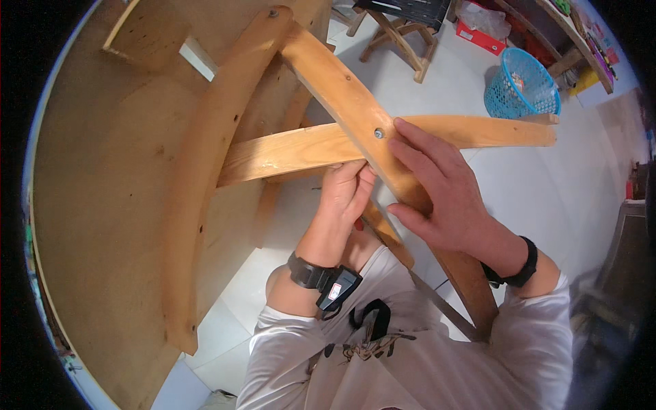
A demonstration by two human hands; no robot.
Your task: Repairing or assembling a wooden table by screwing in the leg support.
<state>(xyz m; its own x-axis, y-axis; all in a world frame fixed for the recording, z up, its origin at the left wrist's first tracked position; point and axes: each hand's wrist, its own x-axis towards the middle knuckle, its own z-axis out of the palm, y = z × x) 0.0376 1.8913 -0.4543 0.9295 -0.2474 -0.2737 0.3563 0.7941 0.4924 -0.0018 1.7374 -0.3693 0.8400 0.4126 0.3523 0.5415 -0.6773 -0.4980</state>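
Two curved wooden legs cross in front of me, one slanting wooden leg (328, 65) lying over a wooden crosspiece (287, 152). A metal bolt (379, 133) sits in a hole where they overlap. My right hand (444, 184) lies on the slanting leg just below the bolt, its fingers stretched and the thumb apart. Below the crossing, my left hand (346, 191) has its fingers pinched together against the underside of the wood. The leg hides its fingertips, so what they hold cannot be made out.
A large brown wooden panel (96, 205) stands tilted at the left, with a long curved wooden leg (198, 171) along it. Farther back are a blue mesh basket (523, 85), a folding stool (403, 34) and a red box (482, 37) on the tiled floor.
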